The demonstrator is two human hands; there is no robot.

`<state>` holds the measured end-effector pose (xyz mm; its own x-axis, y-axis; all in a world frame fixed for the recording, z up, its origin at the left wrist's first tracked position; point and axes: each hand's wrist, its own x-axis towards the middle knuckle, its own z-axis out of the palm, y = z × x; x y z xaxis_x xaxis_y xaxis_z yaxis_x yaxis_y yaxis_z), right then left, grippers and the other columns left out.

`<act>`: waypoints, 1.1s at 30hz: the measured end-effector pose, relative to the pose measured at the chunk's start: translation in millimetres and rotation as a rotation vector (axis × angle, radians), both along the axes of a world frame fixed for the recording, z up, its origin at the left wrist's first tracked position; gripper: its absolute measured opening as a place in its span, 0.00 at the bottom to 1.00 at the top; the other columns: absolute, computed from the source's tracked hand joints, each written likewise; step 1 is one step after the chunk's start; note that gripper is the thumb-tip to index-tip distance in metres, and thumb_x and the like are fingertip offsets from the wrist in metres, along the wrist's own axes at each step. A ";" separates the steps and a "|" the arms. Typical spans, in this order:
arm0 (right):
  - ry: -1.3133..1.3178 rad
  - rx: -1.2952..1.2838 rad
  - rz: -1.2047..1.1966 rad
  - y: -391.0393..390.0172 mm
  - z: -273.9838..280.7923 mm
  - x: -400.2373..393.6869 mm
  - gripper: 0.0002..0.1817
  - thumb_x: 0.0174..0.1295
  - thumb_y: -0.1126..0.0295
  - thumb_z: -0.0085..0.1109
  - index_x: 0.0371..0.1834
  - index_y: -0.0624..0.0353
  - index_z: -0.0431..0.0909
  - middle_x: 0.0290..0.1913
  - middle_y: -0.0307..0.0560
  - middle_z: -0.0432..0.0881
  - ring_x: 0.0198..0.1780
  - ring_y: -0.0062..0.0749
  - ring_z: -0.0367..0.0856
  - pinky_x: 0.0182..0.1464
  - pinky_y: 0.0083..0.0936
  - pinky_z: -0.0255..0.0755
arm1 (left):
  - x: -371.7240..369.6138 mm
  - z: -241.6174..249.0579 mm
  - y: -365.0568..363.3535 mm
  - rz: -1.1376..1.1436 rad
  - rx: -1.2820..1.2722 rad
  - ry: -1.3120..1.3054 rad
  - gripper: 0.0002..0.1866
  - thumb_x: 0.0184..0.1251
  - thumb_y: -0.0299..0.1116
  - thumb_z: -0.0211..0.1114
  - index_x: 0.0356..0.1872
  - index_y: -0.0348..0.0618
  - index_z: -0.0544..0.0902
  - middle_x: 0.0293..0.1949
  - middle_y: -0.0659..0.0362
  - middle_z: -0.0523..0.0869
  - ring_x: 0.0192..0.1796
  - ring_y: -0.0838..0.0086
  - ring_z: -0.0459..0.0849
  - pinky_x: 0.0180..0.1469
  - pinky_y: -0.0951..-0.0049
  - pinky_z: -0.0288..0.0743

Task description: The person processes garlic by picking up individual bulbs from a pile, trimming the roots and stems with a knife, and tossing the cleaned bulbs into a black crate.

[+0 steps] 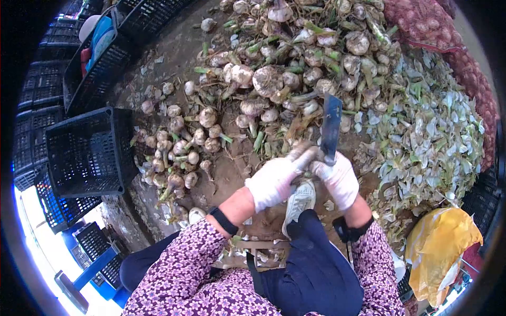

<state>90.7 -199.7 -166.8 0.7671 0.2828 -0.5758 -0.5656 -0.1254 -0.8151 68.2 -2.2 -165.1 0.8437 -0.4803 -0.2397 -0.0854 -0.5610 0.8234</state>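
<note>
My right hand (pixel 339 180), in a white glove with dirty fingertips, is closed around the low end of a knife (pixel 331 124). Its broad dark blade points up, away from me. Close beside it, my left hand (pixel 275 181), gloved the same way, has its fingers drawn together near the knife's base; what they hold, if anything, is hidden. Just beyond both hands lies a big heap of garlic bulbs (pixel 267 80) with stalks and dry roots. A looser group of garlic bulbs (pixel 176 138) is spread on the ground to the left.
Black plastic crates (pixel 87 152) stand on the left, several stacked behind. On the right lies a wide pile of pale garlic peelings (pixel 421 139). Red mesh sacks of garlic (pixel 424 23) line the far right. A yellow bag (pixel 443 247) sits at the lower right, and my white shoe (pixel 300 204) is below my hands.
</note>
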 end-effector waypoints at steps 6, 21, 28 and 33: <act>0.105 -0.136 -0.108 0.6 15.2 -27.7 0.12 0.64 0.67 0.68 0.45 0.60 0.80 0.35 0.36 0.84 0.34 0.19 0.79 0.38 0.24 0.74 | -13.3 -5.3 -3.4 0.285 -0.226 0.507 0.43 0.56 0.26 0.77 0.73 0.39 0.65 0.56 0.55 0.83 0.56 0.69 0.83 0.59 0.70 0.78; -0.683 -0.690 0.751 -3.1 12.5 -42.0 0.09 0.64 0.62 0.58 0.33 0.55 0.80 0.29 0.54 0.80 0.30 0.52 0.82 0.33 0.45 0.75 | -32.7 -15.3 16.5 0.354 -0.527 0.563 0.22 0.65 0.28 0.71 0.59 0.37 0.78 0.53 0.57 0.87 0.52 0.78 0.84 0.58 0.73 0.79; -0.677 -0.788 0.510 -32.9 -34.3 -46.5 0.06 0.59 0.65 0.61 0.37 0.51 0.83 0.31 0.52 0.84 0.35 0.51 0.85 0.38 0.42 0.80 | -14.8 34.2 6.2 0.232 -0.139 0.983 0.29 0.56 0.42 0.77 0.56 0.40 0.81 0.48 0.58 0.90 0.48 0.73 0.88 0.53 0.71 0.83; -0.401 -1.066 0.404 -94.7 -40.0 -20.4 0.08 0.62 0.67 0.58 0.39 0.58 0.80 0.32 0.58 0.83 0.37 0.58 0.83 0.41 0.45 0.77 | -45.1 29.0 2.8 0.097 -0.171 0.466 0.29 0.55 0.43 0.75 0.58 0.44 0.80 0.45 0.50 0.87 0.48 0.58 0.88 0.50 0.63 0.82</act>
<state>70.3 -294.4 -206.8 0.9103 0.0715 -0.4077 -0.0610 -0.9511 -0.3028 23.1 0.7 -136.2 0.7084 -0.4704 -0.5262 0.3587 -0.4022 0.8424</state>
